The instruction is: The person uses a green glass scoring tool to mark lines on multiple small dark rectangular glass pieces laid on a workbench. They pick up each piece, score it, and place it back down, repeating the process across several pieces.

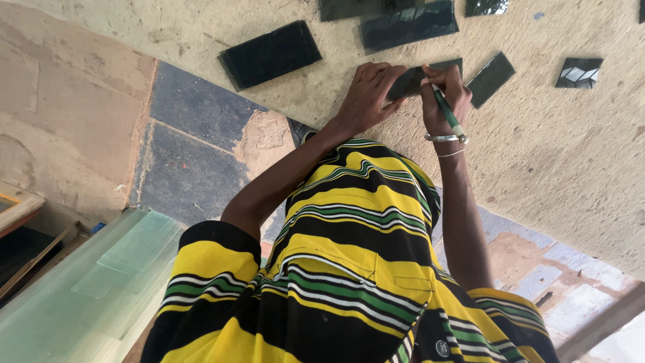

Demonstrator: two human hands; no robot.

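My left hand (366,94) lies flat on a small dark glass piece (408,82) on the rough tan work surface (551,154), fingers pressing it down. My right hand (445,101), with a metal bangle on the wrist, is closed on a green-handled, pen-like tool (446,111). The tool's tip rests at the edge of the same piece. The two hands sit close together, almost touching. My yellow, black and green striped shirt fills the lower middle of the view.
Several dark glass rectangles lie about the hands: a large one (271,54) to the left, another (408,25) above, a narrow one (490,79) and a patterned square (579,72) to the right. Greenish clear glass sheets (101,282) are stacked lower left, by a wooden frame (17,208).
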